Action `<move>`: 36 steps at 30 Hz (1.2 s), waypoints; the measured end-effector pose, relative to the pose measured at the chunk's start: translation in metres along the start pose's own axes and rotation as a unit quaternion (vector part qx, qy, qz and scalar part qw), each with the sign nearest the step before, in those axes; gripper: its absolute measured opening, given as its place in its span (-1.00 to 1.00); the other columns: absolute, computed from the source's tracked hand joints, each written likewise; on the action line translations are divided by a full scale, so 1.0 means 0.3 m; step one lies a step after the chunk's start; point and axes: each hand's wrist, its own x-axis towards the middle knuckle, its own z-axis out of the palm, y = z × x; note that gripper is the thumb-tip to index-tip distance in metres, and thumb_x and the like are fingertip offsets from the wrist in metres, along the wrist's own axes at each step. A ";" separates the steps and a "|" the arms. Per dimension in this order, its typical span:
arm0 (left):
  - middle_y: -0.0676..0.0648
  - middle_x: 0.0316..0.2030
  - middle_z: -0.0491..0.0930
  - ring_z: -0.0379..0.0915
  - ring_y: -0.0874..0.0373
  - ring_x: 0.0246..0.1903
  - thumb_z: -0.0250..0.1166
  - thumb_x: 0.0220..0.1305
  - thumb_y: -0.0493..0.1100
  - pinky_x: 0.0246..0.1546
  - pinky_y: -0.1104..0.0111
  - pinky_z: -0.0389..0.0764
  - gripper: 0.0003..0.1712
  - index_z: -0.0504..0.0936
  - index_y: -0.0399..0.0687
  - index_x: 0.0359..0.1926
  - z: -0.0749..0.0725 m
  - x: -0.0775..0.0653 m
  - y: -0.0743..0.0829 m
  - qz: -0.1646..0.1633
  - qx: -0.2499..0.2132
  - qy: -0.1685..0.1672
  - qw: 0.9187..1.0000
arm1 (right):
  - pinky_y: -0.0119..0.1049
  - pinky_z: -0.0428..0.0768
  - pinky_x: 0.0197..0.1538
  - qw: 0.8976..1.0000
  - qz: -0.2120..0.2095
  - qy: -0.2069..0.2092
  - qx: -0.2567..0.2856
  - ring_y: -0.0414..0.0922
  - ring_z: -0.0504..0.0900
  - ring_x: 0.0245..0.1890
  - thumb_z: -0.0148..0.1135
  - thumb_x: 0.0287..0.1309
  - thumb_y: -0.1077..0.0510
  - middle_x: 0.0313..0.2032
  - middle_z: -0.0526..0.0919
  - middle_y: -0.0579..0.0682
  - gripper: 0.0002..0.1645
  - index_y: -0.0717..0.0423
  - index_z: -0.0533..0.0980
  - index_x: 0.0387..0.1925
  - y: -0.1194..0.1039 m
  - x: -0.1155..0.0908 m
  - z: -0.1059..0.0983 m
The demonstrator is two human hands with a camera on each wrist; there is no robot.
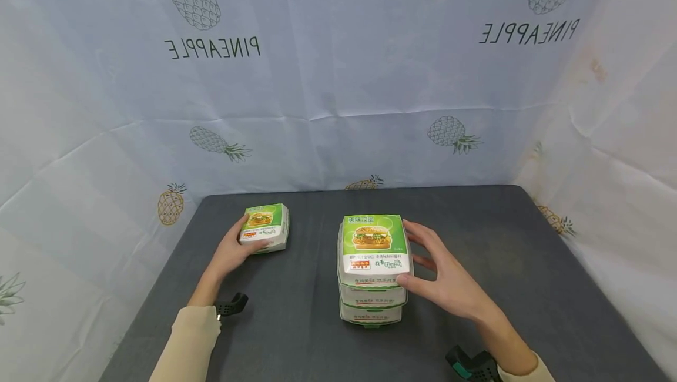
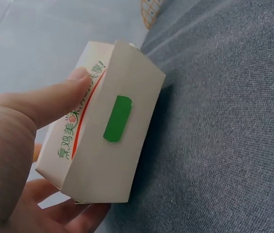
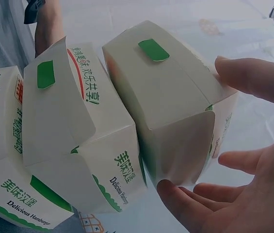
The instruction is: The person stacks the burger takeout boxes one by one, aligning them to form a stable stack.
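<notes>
At the table's far left, my left hand (image 1: 231,255) grips a white and green hamburger box (image 1: 264,226). In the left wrist view the thumb (image 2: 61,97) lies across the printed front, with the other fingers around the far side. Three similar boxes form a stack near the middle. My right hand (image 1: 452,282) holds the top box (image 1: 372,241) from its right side, thumb at the front corner and fingers towards the back. Below it sit the middle box (image 1: 370,295) and the bottom box (image 1: 365,315). The right wrist view shows fingertips along the top box's side.
A dark grey cloth covers the table (image 1: 312,335). White curtains (image 1: 338,76) printed with pineapples enclose the back and both sides. A black band (image 1: 231,305) circles the left wrist, and a black and green one (image 1: 473,364) the right.
</notes>
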 end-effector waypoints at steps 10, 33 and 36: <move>-0.30 0.48 0.11 0.28 -0.18 0.29 0.42 0.22 0.31 0.20 -0.05 0.35 0.23 -0.09 -0.04 0.64 0.012 -0.015 0.060 0.018 0.005 0.018 1.000 | -0.06 0.50 0.28 1.000 -0.003 -0.003 0.002 0.15 0.17 0.46 0.42 0.26 0.17 0.51 0.08 -0.06 0.05 -0.24 0.04 0.60 0.002 0.003 0.003; -0.25 0.44 0.17 0.40 -0.09 0.08 0.43 0.25 0.22 -0.03 0.10 0.49 0.12 0.04 0.01 0.62 0.020 -0.077 0.313 0.104 0.006 0.050 0.993 | -0.13 0.49 0.29 1.000 -0.009 0.000 0.007 0.08 0.16 0.46 0.40 0.27 0.20 0.52 0.07 -0.07 0.05 -0.23 0.03 0.60 0.002 0.007 0.007; -0.25 0.43 0.18 0.40 -0.08 0.05 0.44 0.25 0.20 -0.06 0.12 0.50 0.10 0.06 0.01 0.62 0.023 -0.086 0.341 0.111 -0.004 0.051 0.992 | -0.16 0.48 0.29 1.000 -0.010 0.003 0.005 0.07 0.17 0.46 0.40 0.27 0.20 0.51 0.07 -0.07 0.05 -0.22 0.04 0.60 0.002 0.005 0.007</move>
